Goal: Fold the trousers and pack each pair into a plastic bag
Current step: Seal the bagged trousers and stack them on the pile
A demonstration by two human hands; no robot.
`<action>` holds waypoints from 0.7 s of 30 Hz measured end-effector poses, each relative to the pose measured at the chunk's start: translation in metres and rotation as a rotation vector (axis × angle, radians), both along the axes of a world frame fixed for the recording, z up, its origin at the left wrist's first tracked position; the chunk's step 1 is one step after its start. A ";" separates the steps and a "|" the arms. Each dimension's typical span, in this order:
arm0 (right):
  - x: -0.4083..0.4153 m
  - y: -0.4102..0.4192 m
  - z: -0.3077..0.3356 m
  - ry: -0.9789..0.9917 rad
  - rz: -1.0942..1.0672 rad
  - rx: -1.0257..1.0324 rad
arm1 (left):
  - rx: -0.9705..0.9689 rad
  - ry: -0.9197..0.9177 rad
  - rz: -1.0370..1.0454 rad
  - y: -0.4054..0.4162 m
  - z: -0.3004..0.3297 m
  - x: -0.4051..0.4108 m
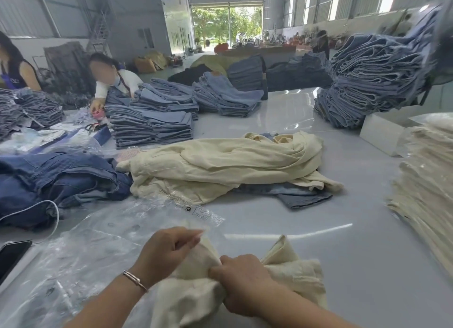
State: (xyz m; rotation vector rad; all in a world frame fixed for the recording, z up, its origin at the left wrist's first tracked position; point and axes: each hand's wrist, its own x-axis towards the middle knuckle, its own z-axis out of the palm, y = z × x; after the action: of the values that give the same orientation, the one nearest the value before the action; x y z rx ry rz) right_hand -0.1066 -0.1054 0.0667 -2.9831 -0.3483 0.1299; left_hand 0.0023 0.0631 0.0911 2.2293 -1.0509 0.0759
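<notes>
A folded pair of cream trousers lies at the near edge of the grey table. My right hand grips its bunched cloth near the middle. My left hand pinches the thin edge of a clear plastic bag where it meets the trousers' end. The bag spreads out crumpled to the left. A loose heap of more cream trousers lies across the middle of the table.
Dark denim is piled at the left, with a phone and white cable near it. Bagged cream trousers are stacked at the right. Tall stacks of jeans stand behind. Two other people work at the far left.
</notes>
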 end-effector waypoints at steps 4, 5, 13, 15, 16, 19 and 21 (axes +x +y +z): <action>0.006 -0.017 -0.007 0.018 -0.360 0.186 | 0.031 -0.066 -0.059 0.007 -0.006 -0.020; 0.007 -0.021 -0.008 0.018 -0.413 0.230 | 0.017 -0.118 -0.023 0.011 -0.010 -0.020; 0.011 -0.034 -0.002 0.038 -0.651 0.604 | 0.102 -0.148 0.464 0.022 -0.015 -0.013; 0.011 -0.032 0.001 0.044 -0.690 0.644 | 0.139 -0.097 0.326 0.013 -0.007 -0.026; 0.011 -0.030 0.001 0.046 -0.702 0.641 | 0.139 -0.086 0.235 0.009 0.001 -0.035; 0.011 -0.025 0.004 0.058 -0.686 0.505 | 0.067 -0.159 0.071 -0.007 0.019 -0.058; 0.011 -0.019 0.005 0.072 -0.638 0.371 | 0.007 -0.245 0.149 -0.020 0.029 -0.064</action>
State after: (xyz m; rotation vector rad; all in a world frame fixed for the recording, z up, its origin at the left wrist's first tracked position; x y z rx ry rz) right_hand -0.0958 -0.1248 0.0716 -2.5599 0.5295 0.0896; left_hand -0.0617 0.0431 0.1204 2.3448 -1.0095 0.4197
